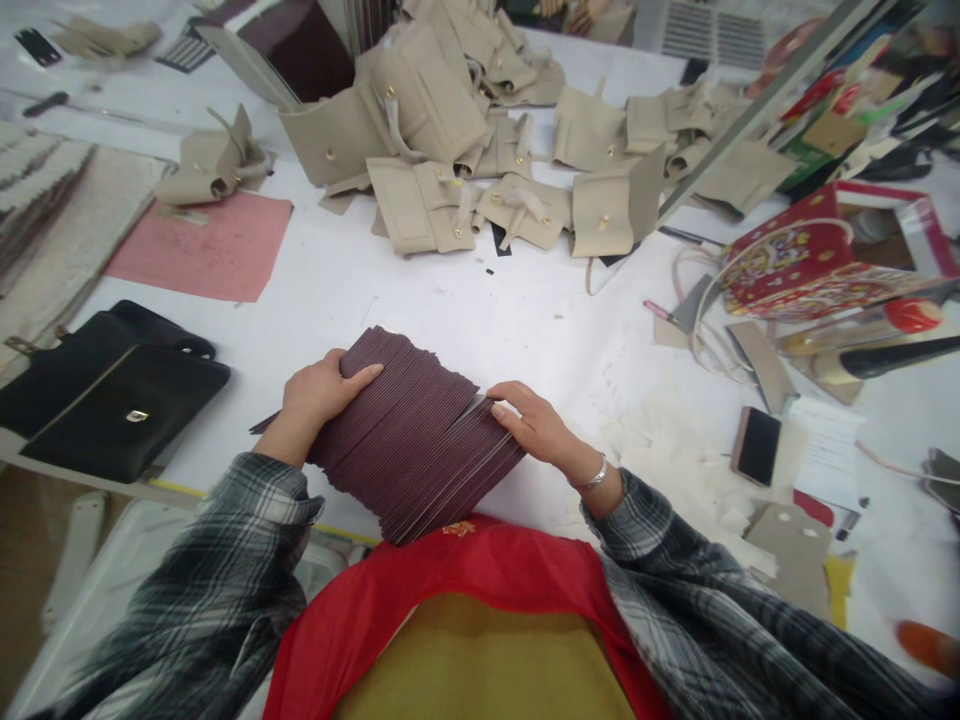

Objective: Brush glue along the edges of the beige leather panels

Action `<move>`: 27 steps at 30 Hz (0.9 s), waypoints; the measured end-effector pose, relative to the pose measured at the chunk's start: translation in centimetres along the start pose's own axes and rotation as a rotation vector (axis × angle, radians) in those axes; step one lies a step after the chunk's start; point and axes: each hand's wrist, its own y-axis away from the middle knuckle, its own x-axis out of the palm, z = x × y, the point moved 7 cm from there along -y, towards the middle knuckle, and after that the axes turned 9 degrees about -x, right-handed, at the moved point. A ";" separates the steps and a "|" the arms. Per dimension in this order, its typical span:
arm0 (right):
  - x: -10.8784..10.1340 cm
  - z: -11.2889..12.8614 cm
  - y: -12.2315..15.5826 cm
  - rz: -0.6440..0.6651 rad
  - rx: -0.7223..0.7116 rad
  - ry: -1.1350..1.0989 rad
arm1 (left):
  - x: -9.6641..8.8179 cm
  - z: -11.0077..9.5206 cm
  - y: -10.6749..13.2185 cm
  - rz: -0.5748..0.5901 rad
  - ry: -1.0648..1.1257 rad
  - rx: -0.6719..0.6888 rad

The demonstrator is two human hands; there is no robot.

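Observation:
A thick stack of thin maroon strips lies fanned along the near table edge, close against the red apron. My left hand grips its left side, thumb on top and the other fingers hidden beneath or behind. At the right side, my right hand pinches the strips' ends between thumb and fingers. A narrow gap splits the stack near that hand. The strips' exact kind cannot be made out.
Beige leather bag pieces with gold fittings heap at the back. A black bag sits left, near a pink sheet. On the right are a red patterned box, a phone and a brush handle. A slanted metal bar crosses upper right.

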 end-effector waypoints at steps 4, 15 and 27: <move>0.0 -0.7 -0.2 0.039 0.095 -0.036 | 0.0 0.0 -0.1 -0.003 0.000 0.007; 0.4 0.4 -1.2 0.091 -0.029 0.020 | -0.2 0.0 0.0 -0.009 0.005 0.003; 0.7 1.0 -2.2 0.151 -0.019 0.043 | -0.2 0.1 0.0 0.004 0.003 0.010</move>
